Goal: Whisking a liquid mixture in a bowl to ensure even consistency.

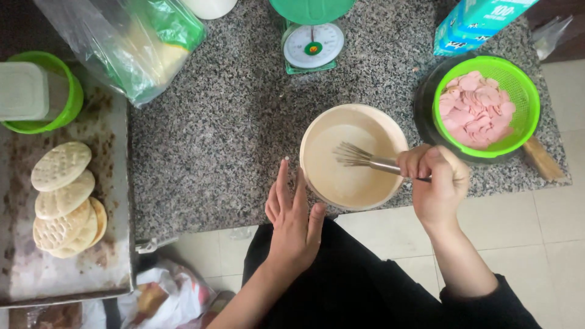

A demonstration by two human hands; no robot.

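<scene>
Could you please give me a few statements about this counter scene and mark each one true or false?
1. The right hand grips a metal whisk whose wires sit inside the cream bowl. True.
2. The left hand holds the whisk. False: it lies open and flat on the granite counter, right beside the bowl.
3. The green strainer holds pink slices. True.
4. The round flatbreads are stacked inside the bowl. False: they lie on the metal tray to the left.
5. The kitchen scale stands beyond the bowl, at the counter's far edge. True.
</scene>
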